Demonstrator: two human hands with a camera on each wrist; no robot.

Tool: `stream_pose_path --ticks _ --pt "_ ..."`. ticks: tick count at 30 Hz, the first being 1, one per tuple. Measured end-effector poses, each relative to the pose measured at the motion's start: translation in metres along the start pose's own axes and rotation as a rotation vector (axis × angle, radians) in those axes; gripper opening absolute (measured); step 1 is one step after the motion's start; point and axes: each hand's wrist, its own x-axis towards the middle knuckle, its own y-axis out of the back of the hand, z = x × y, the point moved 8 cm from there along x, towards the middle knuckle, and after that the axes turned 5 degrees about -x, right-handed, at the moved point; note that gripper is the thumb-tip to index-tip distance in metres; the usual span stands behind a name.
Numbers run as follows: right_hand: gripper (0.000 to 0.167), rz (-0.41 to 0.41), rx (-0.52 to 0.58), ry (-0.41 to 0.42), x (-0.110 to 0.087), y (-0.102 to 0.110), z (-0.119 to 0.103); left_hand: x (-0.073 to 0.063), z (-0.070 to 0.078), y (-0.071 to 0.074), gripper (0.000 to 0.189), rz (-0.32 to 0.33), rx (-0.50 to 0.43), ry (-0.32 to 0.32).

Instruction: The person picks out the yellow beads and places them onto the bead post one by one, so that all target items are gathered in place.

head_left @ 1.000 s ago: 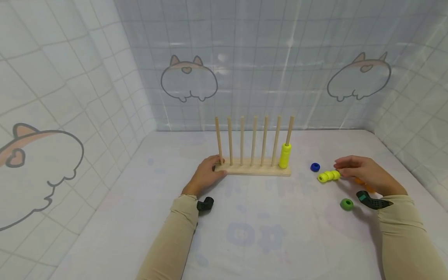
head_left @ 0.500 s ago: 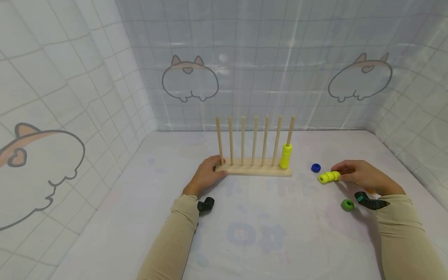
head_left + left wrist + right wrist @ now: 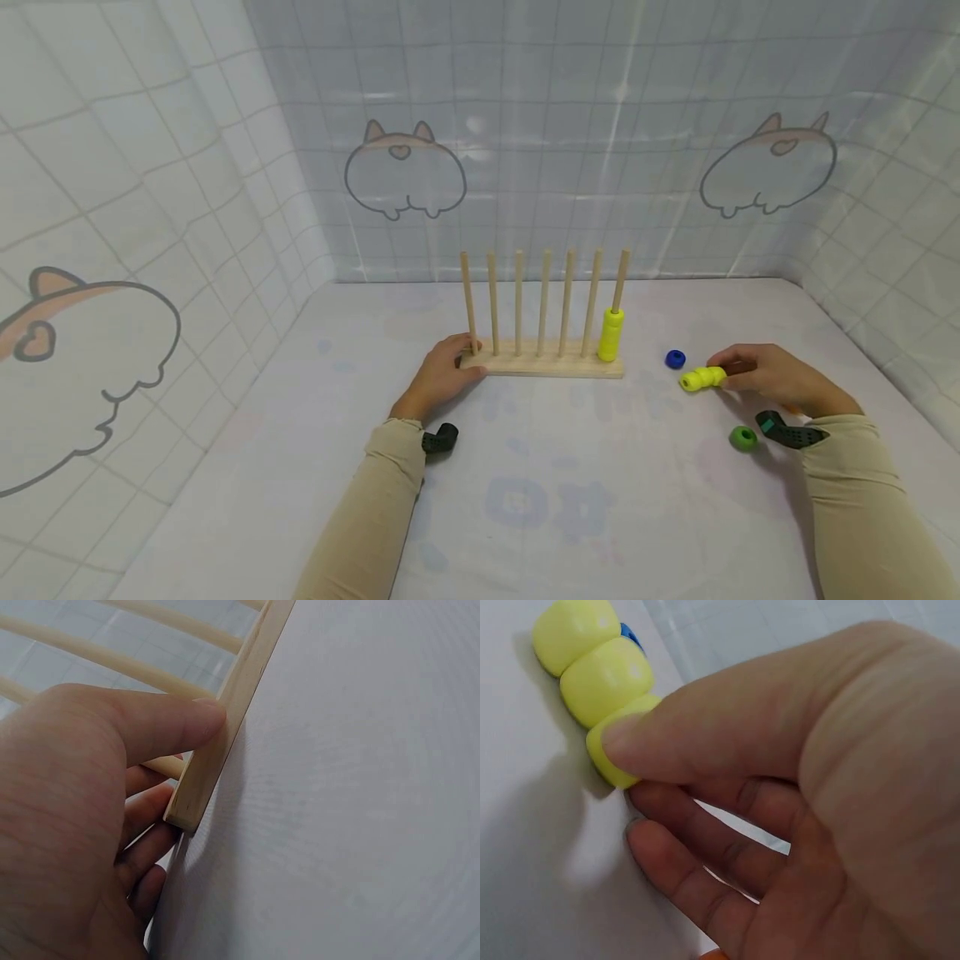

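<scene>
My left hand (image 3: 438, 379) grips the left end of a wooden peg rack (image 3: 543, 360), thumb along the front of its base and fingers behind. Several upright pegs stand on the base. A yellow stack (image 3: 611, 335) fits round the rightmost peg; the other pegs are bare. To the right of the rack, three yellow beads (image 3: 607, 679) lie end to end in a row on the cloth. My right hand (image 3: 783, 379) pinches the nearest bead (image 3: 600, 756) of that row between thumb and forefinger, hiding part of it.
Just beyond the yellow row sits a blue bead (image 3: 676, 359). A green bead (image 3: 744, 438) lies nearer, left of the right wrist. Something orange (image 3: 793, 409) shows beneath the right hand, mostly hidden. Tile-patterned walls (image 3: 525, 167) enclose the back and sides.
My right hand has shifted slightly left and closed thumb and finger on the end yellow bead, covering more of the orange behind. The left hand and rack have stayed put.
</scene>
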Motion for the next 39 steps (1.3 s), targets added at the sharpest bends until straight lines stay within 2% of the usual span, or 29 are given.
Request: stream_pose_path --ticks 8,15,20,25,29,32,39 --pt "0.041 -0.005 0.014 0.029 -0.001 0.0 0.0 -0.001 0.0 0.0 0.04 0.007 -0.004 0.008" --pt "0.039 0.003 -0.029 0.041 -0.002 0.002 -0.003 -0.002 -0.001 0.0 0.039 0.009 -0.011 0.001" --pt "0.04 0.002 -0.043 0.028 -0.004 0.005 -0.004 -0.002 0.0 0.0 0.039 0.006 -0.013 -0.003" --pt "0.048 0.005 -0.035 -0.029 -0.007 0.009 -0.002 -0.002 0.001 0.0 0.039 0.002 -0.002 0.002" --pt "0.051 -0.008 0.046 -0.066 -0.012 0.012 0.002 -0.002 0.002 0.0 0.039 0.002 -0.013 0.0" --pt "0.05 -0.008 0.086 -0.074 -0.014 0.015 0.004 -0.002 0.002 0.0 0.038 0.003 -0.017 -0.005" --pt "0.045 0.031 0.034 -0.052 -0.019 0.021 0.001 -0.002 0.003 0.0 0.038 0.002 -0.023 -0.007"
